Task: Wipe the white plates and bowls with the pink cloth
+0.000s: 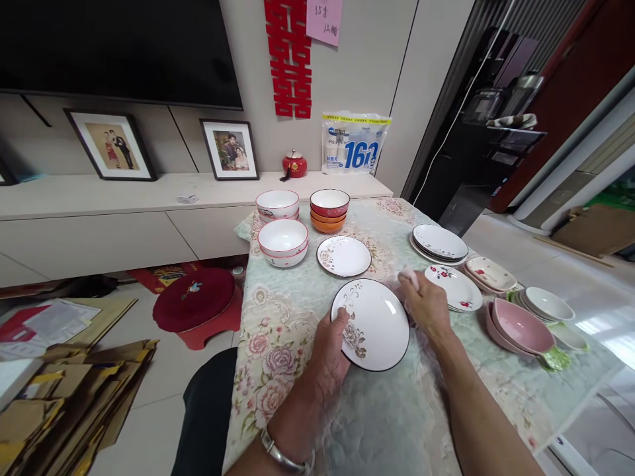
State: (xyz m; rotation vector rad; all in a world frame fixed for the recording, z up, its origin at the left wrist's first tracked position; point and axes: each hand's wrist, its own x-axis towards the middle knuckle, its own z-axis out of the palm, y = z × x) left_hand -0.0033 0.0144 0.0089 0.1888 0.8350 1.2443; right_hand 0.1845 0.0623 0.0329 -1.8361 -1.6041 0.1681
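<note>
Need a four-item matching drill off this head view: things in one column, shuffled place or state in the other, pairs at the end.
Things
1. left hand
2. right hand
3. pink bowls
4. red jar

Place or state
A. nested on the tablecloth
B. holding a bunched white wad
C. on the cabinet
D. gripping a dark-rimmed plate

Pairs: 1-D, 2-B, 3-A, 4-C

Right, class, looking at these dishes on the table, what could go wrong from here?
The held plate might slip, since only the left hand appears to grip it, by one side. If dropped, it could chip the plate just beyond it. The right hand, close to the red-flowered plate, might knock that one.
</note>
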